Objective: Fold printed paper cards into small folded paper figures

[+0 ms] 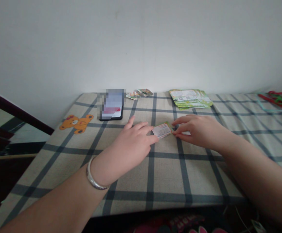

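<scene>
A small printed card with a pale face and green edge is between my two hands, low over the checked tablecloth. My left hand, with a silver bangle on the wrist, has thumb and fingertips at the card's left end. Its little finger is stretched away from the others. At the right end, the thumb and fingers of my right hand pinch the card's edge. A small white patch shows between those right fingers; I cannot tell what it is.
A fanned pile of green-and-white cards lies near the wall. Left of it are small folded pieces and a phone with a lit, blurred screen. A bear cutout lies at the left; red and green strips are far right.
</scene>
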### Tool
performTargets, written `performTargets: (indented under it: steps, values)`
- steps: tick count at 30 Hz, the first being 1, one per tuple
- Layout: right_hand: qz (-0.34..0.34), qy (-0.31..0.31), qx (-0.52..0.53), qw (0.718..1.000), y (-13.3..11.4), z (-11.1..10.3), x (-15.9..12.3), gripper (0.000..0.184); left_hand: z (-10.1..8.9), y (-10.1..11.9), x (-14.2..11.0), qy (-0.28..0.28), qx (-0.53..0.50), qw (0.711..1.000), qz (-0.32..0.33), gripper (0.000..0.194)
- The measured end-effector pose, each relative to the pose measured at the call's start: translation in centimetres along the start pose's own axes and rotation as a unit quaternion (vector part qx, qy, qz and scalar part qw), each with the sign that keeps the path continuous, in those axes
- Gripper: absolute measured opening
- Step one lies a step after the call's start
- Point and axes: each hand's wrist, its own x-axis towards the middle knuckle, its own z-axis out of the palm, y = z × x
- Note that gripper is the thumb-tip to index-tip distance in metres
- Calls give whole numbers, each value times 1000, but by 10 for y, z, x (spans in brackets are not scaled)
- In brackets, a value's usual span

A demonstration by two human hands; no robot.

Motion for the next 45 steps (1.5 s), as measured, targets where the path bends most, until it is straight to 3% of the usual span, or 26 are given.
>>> performTargets:
  steps: [7, 13, 21, 37, 45]
  values:
    - [3, 7, 16, 1000, -2, 2, 0, 16, -1, -2, 1, 5, -5, 1000, 30, 28]
    - [-21, 34, 59, 997, -5, 6, 5, 22, 1, -3, 7, 6, -19, 1000, 13, 24]
    - [-6, 70, 60, 996, -10, 20, 14, 16, 4, -6, 10, 43, -41, 998, 20, 20]
    - [-26, 79, 96, 992, -11, 29, 19, 44, 9, -11, 8, 70, -96, 992, -31, 24]
    - [-20, 102, 88, 991, -8, 36, 18, 51, 12, -8, 9, 79, -106, 989, -58, 36]
